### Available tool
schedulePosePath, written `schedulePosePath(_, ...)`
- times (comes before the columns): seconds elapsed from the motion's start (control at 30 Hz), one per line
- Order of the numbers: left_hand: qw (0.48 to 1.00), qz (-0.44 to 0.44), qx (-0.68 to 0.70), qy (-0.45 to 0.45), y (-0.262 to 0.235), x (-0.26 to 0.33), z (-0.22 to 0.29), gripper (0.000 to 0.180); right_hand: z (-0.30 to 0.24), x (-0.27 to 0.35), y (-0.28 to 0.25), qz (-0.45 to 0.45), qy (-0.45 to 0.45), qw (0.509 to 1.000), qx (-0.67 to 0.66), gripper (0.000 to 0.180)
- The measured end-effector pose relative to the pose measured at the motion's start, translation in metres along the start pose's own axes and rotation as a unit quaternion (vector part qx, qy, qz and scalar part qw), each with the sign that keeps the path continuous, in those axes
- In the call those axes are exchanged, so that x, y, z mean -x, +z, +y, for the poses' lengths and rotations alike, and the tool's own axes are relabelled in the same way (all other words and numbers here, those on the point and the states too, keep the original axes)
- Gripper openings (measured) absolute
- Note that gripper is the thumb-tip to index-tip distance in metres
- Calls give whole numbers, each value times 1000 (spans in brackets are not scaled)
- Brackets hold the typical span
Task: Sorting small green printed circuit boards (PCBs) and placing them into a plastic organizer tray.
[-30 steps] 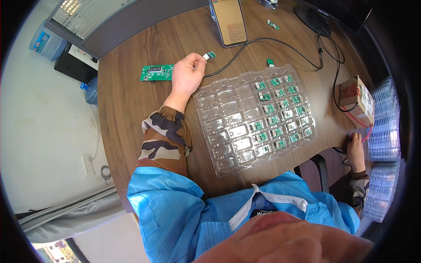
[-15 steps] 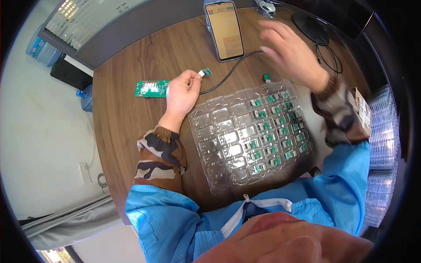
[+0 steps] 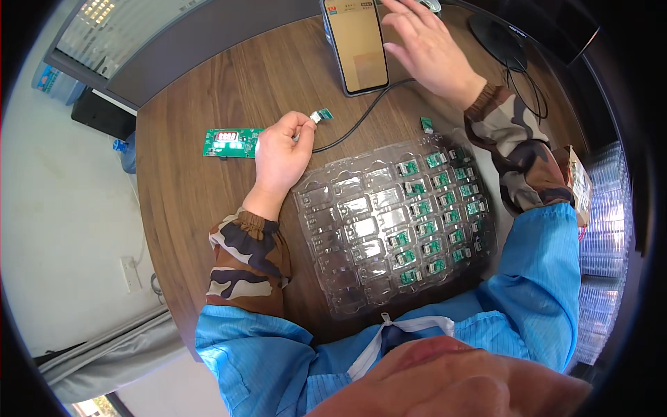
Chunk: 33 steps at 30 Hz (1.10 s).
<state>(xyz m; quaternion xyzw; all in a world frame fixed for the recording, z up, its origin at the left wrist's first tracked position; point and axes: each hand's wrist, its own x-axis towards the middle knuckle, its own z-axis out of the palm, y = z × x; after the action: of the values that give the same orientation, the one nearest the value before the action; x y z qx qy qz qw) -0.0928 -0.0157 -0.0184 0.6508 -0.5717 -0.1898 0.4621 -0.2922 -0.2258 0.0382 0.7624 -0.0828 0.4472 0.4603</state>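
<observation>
My left hand [image 3: 283,149] is closed, its thumb and fingers pinching a white connector with a small green circuit board [image 3: 322,115] at its end. Beside that hand lies a larger green circuit board [image 3: 233,142] with a lit red digit display, partly covered by my wrist side. My right hand [image 3: 432,52] is raised with fingers stretched out and nothing in it, beside the upper right edge of a smartphone [image 3: 358,59] propped upright. Another small green board [image 3: 426,125] lies just beyond the tray. A clear plastic tray [image 3: 358,229] holds several small green boards in its right-hand pockets.
A black cable [image 3: 365,119] runs from near my left hand behind the phone's right side. A black monitor stand [image 3: 497,42] and thin cables stand at the far right. Stacked clear trays [image 3: 603,229] and a cardboard box [image 3: 577,184] sit past the desk's right side.
My right hand has moved up and left toward the phone's top, its fingers spreading. My left hand keeps its pinch. The whole view has shifted slightly.
</observation>
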Motion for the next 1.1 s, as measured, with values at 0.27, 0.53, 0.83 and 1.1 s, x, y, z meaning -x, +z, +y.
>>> schedulePosePath(0.27,1000,2,6,-5,-3,-6,2,9,19,-9,-99,-494,167,740,-424,7)
schedulePosePath(0.53,1000,-12,15,-1,-6,-8,-1,10,-13,-5,-110,-607,275,681,-305,16)
schedulePosePath(0.83,1000,-31,-2,-2,-8,-8,1,11,-15,-1,-97,-635,263,670,-282,9)
schedulePosePath(1.1,999,-25,-17,25,-7,-8,-7,12,14,14,-153,-445,301,692,-482,13)
